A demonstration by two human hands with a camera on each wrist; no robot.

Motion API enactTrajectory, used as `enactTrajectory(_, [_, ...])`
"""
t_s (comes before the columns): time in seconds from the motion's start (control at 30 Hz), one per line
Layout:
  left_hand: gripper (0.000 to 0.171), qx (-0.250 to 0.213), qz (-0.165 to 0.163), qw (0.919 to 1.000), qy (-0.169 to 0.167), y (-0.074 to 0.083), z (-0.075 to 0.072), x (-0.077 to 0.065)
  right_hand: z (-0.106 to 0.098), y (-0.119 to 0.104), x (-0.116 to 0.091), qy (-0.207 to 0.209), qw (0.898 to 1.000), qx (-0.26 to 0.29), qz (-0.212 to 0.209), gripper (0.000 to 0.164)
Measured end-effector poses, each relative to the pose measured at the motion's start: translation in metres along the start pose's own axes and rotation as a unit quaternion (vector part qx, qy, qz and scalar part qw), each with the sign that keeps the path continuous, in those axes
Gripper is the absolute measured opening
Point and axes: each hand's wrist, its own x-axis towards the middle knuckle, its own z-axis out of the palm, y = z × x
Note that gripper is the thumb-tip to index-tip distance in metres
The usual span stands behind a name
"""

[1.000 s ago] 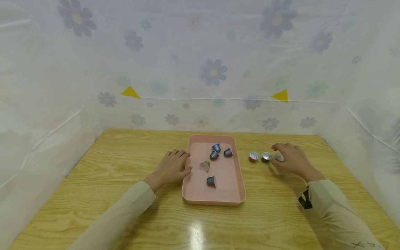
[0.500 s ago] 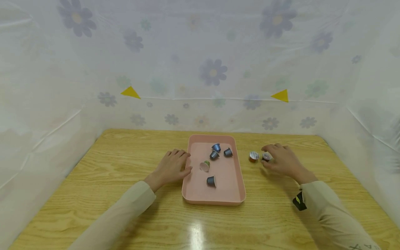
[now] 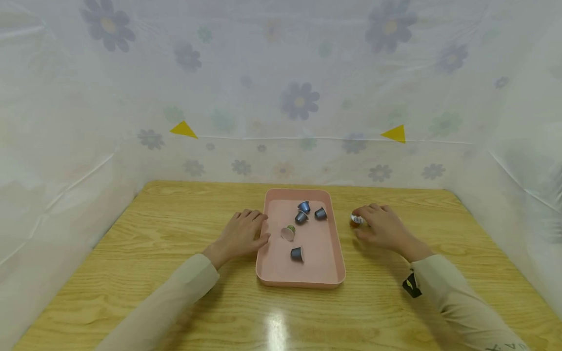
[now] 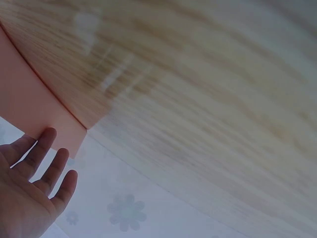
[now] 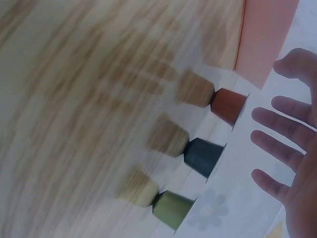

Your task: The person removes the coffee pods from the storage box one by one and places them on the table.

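Note:
My left hand (image 3: 241, 234) rests on the left rim of a pink tray (image 3: 316, 267), fingers extended along its edge. To the right of the tray, my right hand (image 3: 382, 229) hovers above a row of coffee capsules, holding nothing. In the right wrist view an orange-brown capsule (image 5: 229, 105), a dark capsule (image 5: 204, 156) and a green capsule (image 5: 172, 208) stand lid up, apart from the loosely spread fingers. From the head view only the orange-brown one shows, beside the fingertips; the hand hides the other two.
Several capsules lie tipped inside the tray: a blue capsule (image 3: 304, 207), dark ones at the back and front, and a capsule with a pale lid (image 3: 288, 233). The wooden table (image 3: 197, 302) is enclosed by flowered white sheeting (image 3: 246, 161).
My right hand has slid left along the capsule row, from the rightmost one to the one nearest the tray. The left hand and the tray have stayed in place.

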Motion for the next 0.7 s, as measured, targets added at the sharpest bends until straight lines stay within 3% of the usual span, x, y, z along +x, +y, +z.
enactTrajectory(0.7, [0.043,-0.004,0.001,1.0,-0.002,0.0,0.0,0.0,0.0,-0.038,0.02,0.052,0.993,-0.021,-0.107,0.036])
